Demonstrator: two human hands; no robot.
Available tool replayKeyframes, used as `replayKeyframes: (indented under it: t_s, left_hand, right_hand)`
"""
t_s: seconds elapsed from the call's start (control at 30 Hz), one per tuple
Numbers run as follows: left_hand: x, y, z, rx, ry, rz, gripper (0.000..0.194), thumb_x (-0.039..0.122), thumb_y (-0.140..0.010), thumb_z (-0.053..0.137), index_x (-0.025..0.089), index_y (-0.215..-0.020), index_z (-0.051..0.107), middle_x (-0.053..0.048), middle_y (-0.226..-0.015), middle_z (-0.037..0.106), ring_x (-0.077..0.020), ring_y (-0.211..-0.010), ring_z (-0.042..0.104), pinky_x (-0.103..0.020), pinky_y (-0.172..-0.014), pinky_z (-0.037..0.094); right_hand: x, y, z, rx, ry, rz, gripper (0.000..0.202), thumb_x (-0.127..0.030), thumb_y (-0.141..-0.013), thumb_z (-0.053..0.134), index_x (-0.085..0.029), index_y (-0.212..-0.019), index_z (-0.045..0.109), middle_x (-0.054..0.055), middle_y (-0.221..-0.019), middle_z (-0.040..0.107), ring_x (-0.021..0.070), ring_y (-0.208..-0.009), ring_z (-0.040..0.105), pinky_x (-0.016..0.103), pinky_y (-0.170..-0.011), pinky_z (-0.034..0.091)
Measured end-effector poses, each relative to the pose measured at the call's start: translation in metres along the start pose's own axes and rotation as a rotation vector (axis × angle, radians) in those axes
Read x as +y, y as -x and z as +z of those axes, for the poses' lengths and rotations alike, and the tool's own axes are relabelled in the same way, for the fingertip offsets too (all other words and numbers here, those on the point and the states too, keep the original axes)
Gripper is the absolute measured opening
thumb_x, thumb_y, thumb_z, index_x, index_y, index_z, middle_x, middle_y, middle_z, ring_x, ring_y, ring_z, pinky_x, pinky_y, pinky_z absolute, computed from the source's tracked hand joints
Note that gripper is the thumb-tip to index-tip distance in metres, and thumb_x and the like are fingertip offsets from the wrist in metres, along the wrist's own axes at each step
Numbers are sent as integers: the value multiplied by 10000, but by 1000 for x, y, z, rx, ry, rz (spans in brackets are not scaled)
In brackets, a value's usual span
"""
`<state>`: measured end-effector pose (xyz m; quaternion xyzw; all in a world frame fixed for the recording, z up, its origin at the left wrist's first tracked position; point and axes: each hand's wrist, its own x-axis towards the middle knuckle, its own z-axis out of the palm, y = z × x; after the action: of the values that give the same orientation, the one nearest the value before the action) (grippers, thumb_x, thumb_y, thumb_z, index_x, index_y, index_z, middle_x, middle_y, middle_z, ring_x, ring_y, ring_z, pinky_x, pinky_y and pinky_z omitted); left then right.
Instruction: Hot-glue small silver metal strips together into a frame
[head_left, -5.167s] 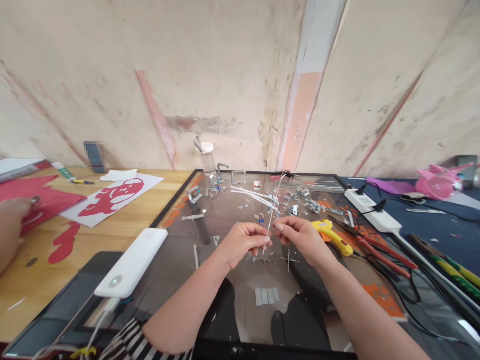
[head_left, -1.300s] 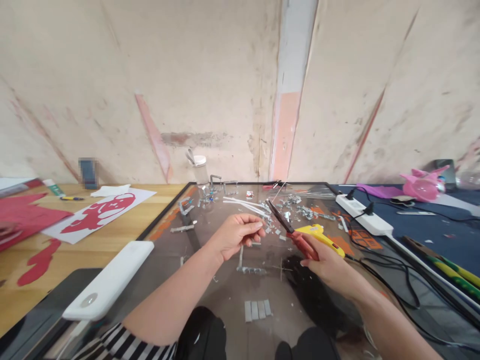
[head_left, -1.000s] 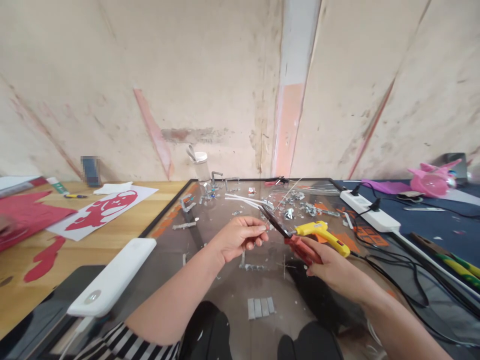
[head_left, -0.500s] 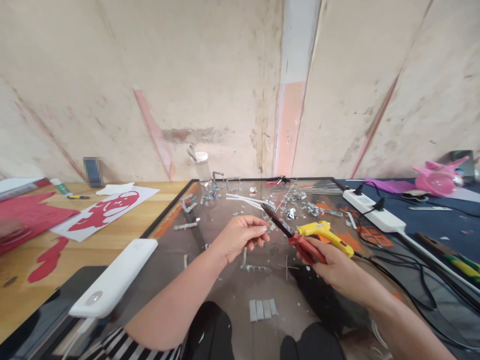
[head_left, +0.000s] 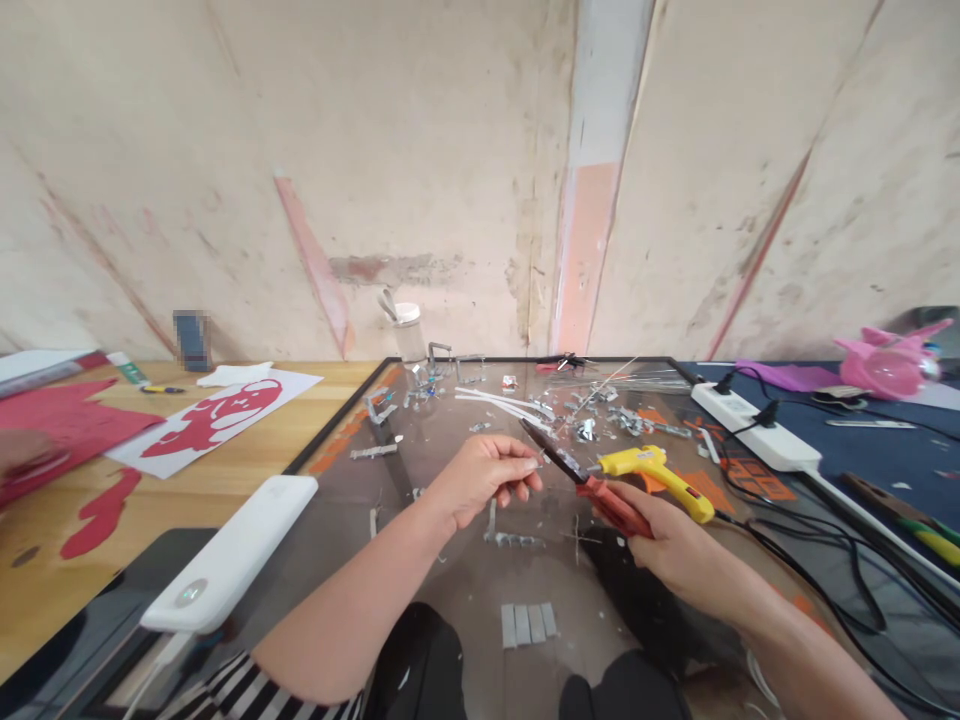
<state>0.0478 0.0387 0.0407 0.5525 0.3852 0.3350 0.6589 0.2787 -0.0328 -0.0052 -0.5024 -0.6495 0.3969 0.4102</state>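
Observation:
My left hand [head_left: 499, 470] is closed in a pinch over the middle of the table. A short end of thin wire [head_left: 541, 461] pokes out at its fingertips; the rest is hidden by the fingers. In my right hand [head_left: 660, 530] are red-handled scissors [head_left: 611, 503], their dark blades pointing up and left, just right of the left fingertips. Beyond the blades lies a longer thin wire [head_left: 606, 388], slanting up to the right. Below the hands, several flat grey strips [head_left: 529, 625] lie side by side. A small cross of thin sticks [head_left: 577, 540] and a grey bent piece [head_left: 514, 540] lie nearby.
A yellow glue gun [head_left: 652, 475] lies right of the scissors, its black cord trailing past a white power strip [head_left: 757, 425]. White sticks [head_left: 499, 403] and silvery scraps lie farther back. At left are a white power bank [head_left: 232, 555], red paper and another person's hand [head_left: 22, 455].
The long thin wire that ran up from my left fingertips is now apart from them, farther right beyond the scissors. Only a short end shows at the fingers. Both hands stay nearly in place.

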Motion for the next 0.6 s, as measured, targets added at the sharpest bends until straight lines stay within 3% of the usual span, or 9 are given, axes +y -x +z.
replayKeyframes:
  t_s: [0.6]
  left_hand:
    - [-2,-1,1,-17,29,-26,181,238,-630,705,114,-729,619,-31,-584,646,-49,-424,512,-131,-327,286]
  right_hand:
    - [-5,0,1,-58,23,23,605,-56,-568,445,-237,-1115,629,31,-1077,676,282,-1080,568,445,-987,384]
